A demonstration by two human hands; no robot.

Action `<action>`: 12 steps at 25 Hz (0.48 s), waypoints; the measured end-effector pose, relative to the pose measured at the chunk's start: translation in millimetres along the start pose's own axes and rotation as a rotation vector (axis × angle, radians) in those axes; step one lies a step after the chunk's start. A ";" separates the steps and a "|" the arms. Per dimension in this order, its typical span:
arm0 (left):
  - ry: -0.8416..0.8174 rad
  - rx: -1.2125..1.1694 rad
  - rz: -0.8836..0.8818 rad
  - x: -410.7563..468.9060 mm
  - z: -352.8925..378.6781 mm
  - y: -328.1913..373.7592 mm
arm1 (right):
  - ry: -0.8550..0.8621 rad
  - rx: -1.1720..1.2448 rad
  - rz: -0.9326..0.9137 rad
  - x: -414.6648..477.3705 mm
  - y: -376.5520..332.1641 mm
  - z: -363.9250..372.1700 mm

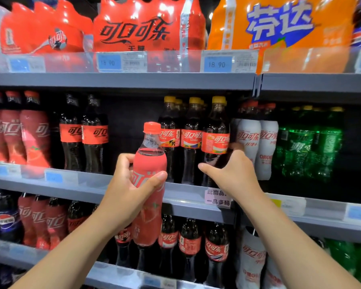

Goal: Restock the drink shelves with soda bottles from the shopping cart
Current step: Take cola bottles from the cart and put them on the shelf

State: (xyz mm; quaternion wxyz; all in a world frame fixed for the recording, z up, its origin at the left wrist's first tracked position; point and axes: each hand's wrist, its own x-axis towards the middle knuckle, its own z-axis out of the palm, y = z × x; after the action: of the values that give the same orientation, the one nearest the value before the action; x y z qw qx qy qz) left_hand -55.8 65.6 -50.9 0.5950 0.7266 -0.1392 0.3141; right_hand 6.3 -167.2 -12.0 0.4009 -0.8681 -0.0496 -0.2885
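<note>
Soda bottle (150, 184), curvy pink-sleeved plastic, red ribbed cap, in left hand (126, 188).

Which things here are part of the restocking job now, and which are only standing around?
Part of the job:
- pink-sleeved bottle, held in the left hand
- yellow-capped cola bottle, touched by the right hand
- dark gap in the middle shelf

Standing around:
- orange multipack
- green bottles
- white-sleeved bottles

The left hand (123, 192) holds a bottle (149, 184) upright before the middle shelf (92, 184); right of it, the right hand (233, 174) touches 1 shelved bottle (215, 142) in a row of 3.
</note>
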 end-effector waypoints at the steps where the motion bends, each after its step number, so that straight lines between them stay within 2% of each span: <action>1: -0.001 -0.002 0.005 0.5 2.3 0.9 | -0.009 -0.013 -0.011 1.2 -0.9 0.4; 4: 0.002 -0.003 0.015 0.1 7.5 2.9 | -0.031 0.050 -0.017 2.5 0.8 -4.5; 8: 0.022 -0.007 0.005 -3.0 7.4 6.7 | -0.077 0.472 -0.129 -2.6 8.5 -14.7; 10: 0.024 -0.024 -0.003 -6.4 6.9 7.5 | -0.121 0.481 -0.191 -5.1 7.5 -16.8; 12: 0.030 -0.040 -0.012 -10.9 6.3 7.2 | -0.085 0.460 -0.236 -8.8 7.1 -17.4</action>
State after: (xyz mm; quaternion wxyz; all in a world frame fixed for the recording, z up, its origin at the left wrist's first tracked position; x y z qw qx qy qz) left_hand -66.4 55.9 -52.6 0.6134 0.7104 -0.1322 0.3187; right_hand -6.7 -183.4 -12.6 0.5487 -0.7538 -0.2317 -0.2776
